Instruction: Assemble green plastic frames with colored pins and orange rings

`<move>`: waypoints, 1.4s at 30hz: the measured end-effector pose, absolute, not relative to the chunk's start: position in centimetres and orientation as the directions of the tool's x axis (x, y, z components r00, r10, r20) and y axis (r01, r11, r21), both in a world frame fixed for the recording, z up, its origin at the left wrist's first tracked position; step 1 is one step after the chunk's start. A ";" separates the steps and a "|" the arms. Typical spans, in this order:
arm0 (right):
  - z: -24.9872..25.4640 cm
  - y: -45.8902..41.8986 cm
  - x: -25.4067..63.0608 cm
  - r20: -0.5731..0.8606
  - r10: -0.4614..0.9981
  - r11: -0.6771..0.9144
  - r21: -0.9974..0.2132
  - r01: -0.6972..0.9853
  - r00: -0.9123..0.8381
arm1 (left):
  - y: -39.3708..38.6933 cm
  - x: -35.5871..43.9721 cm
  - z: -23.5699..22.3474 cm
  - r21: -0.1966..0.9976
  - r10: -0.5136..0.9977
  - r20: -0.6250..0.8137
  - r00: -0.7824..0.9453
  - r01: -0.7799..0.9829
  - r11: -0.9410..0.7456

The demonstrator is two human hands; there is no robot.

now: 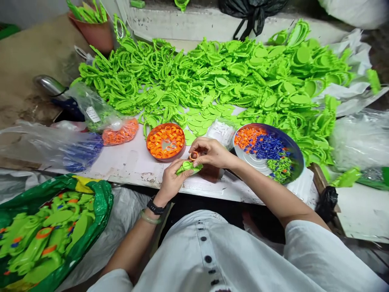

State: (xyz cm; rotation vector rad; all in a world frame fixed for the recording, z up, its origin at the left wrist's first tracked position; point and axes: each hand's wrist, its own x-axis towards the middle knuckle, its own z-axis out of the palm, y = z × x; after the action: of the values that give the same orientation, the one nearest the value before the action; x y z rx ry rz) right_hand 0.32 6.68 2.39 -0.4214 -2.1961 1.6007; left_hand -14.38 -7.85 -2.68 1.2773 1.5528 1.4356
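Note:
My left hand (172, 181), with a dark watch and a bangle at the wrist, is closed on a green plastic part (186, 166) just over the table's front edge. Close above that part, my right hand (212, 153) pinches an orange ring (193, 155) between thumb and fingertips. Directly behind my left hand stands a round tub (165, 159) of similar orange rings. A round metal tray (252, 165) right of my right hand holds small orange, blue and green pieces in separate heaps. Between tub and tray lies a clear container of small white pieces (221, 133).
A wide heap of green plastic parts (212, 77) covers the back of the table. Bags of orange pieces (120, 132) and blue pieces (83, 152) lie at left. Below, a green sack (105, 198) holds assembled green pieces. A brown pot (94, 35) stands back left.

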 end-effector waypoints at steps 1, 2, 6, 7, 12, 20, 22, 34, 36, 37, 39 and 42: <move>2.2 6.6 0.5 0.112 0.453 0.243 -0.970 0.001 -0.884 | -7.7 -14.2 -2.5 0.968 0.943 0.152 -0.296 0.238 -0.081; 2.1 6.4 0.6 0.087 0.451 0.183 -0.983 -0.004 -0.888 | -7.6 -14.0 -2.4 0.962 0.945 0.160 -0.286 0.259 -0.085; 1.2 5.0 0.7 0.071 0.566 0.187 -0.981 0.044 -0.822 | -7.0 -13.6 -2.0 0.909 0.939 0.214 -0.268 0.406 -0.091; 1.0 4.6 0.6 0.097 0.621 0.243 -0.967 0.073 -0.778 | -6.9 -13.5 -2.0 0.887 0.933 0.234 -0.275 0.452 -0.090; 0.1 3.1 -0.2 0.160 0.805 0.354 -0.902 0.247 -0.571 | -6.1 -12.9 -2.1 0.813 0.898 0.296 -0.326 0.579 -0.057; -1.2 2.5 -0.8 0.248 0.805 0.474 -0.815 0.333 -0.538 | -5.9 -13.1 -2.7 0.821 0.887 0.295 -0.354 0.569 -0.046; -1.2 2.8 -0.3 0.329 0.709 0.591 -0.760 0.271 -0.624 | -6.1 -13.4 -2.7 0.857 0.897 0.259 -0.358 0.514 -0.042; -1.5 1.8 0.9 0.540 0.289 0.895 -0.444 0.024 -0.790 | -8.6 -13.1 -1.4 0.947 0.873 0.182 -0.452 0.321 -0.031; -1.7 0.6 0.5 0.567 0.298 0.893 -0.449 0.016 -0.768 | -9.6 -13.0 -1.1 0.927 0.876 0.175 -0.450 0.374 0.007; -1.8 0.1 0.2 0.575 0.293 0.884 -0.467 -0.012 -0.764 | -10.2 -13.2 -0.7 0.918 0.878 0.165 -0.449 0.395 0.029; -1.7 -0.6 -0.4 0.570 0.235 0.848 -0.516 -0.121 -0.787 | -12.0 -14.8 0.7 0.894 0.893 0.137 -0.428 0.441 0.074; -1.1 -0.5 -0.5 0.516 0.109 0.800 -0.553 -0.232 -0.850 | -17.3 -19.4 4.4 0.759 0.877 0.036 -0.479 0.585 0.288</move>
State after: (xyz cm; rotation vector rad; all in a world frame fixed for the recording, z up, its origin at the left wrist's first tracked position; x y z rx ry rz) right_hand -0.47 -0.48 -1.13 0.0912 -2.4474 0.8456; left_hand -19.36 -17.32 4.38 1.3147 2.1741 1.0276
